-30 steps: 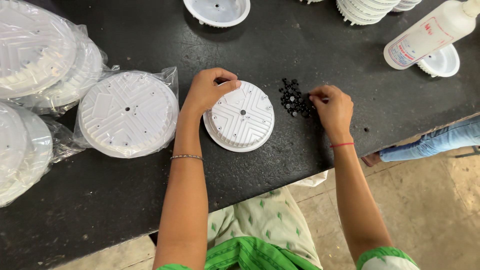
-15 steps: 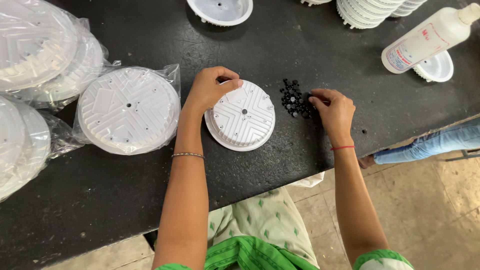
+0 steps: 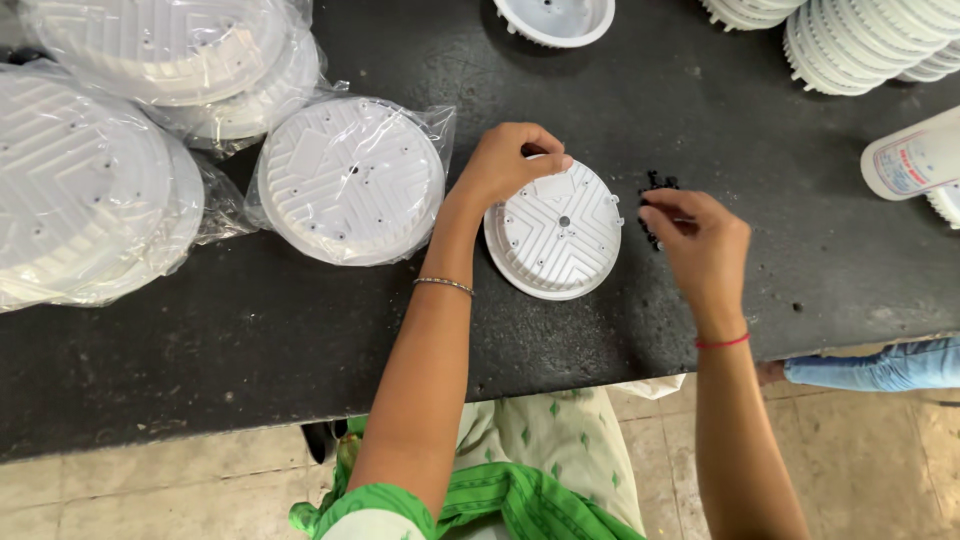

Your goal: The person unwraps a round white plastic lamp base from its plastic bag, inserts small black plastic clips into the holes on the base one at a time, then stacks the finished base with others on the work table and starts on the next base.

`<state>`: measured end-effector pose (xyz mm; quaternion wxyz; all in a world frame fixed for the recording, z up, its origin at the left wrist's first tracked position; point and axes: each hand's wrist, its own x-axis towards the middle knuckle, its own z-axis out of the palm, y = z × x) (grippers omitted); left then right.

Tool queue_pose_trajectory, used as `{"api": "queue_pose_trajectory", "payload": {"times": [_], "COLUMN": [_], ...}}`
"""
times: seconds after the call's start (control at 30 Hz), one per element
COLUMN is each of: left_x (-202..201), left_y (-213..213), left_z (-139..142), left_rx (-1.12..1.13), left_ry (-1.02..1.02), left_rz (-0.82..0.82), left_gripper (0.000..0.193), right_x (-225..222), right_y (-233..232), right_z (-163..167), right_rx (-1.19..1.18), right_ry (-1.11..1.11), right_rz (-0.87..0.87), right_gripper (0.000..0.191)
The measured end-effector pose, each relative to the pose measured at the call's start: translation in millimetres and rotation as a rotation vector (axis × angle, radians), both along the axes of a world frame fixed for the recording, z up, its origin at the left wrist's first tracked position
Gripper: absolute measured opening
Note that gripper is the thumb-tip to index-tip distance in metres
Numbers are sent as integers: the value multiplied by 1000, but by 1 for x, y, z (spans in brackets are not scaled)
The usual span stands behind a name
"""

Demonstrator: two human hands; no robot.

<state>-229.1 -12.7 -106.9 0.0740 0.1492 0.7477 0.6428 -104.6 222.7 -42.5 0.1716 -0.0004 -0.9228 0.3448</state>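
White ribbed disc [image 3: 556, 235] (bagged discs [image 3: 350, 180] nearby): left hand [image 3: 505, 160] gripping it, right hand [image 3: 700, 245] pinching black screws [image 3: 655, 183].

A factory assembly bench: black worktop [image 3: 700, 90], bagged white ribbed housings [image 3: 350, 180], stacked white housings [image 3: 870, 40], small black screws [image 3: 655, 185].

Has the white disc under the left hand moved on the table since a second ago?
No. The disc lies beside the pile of small black parts and the bagged disc as before. The left hand rests on its far edge.
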Motion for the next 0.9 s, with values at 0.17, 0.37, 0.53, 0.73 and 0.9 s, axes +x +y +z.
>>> {"api": "queue_pose_trajectory", "payload": {"times": [0.17, 0.37, 0.53, 0.73, 0.9], "left_x": [-4, -6, 1, 5, 1], "left_y": [2, 6, 6, 4, 3], "left_z": [-1, -2, 8, 20, 20], "left_rx": [-36, -61, 20, 309, 449], "left_ry": [12, 71, 93, 3, 23], "left_rz": [-3, -32, 10, -89, -41], "left_gripper": [29, 30, 42, 59, 61], "right_x": [5, 1, 7, 7, 4], "right_y": [13, 80, 67, 27, 20], "right_z": [0, -16, -28, -37, -44], "right_rx": [58, 176, 126, -642, -1124], "right_ry": [66, 61, 207, -277, -600], "right_rz": [-56, -310, -185, 92, 232], "right_gripper": [18, 16, 18, 27, 28]}}
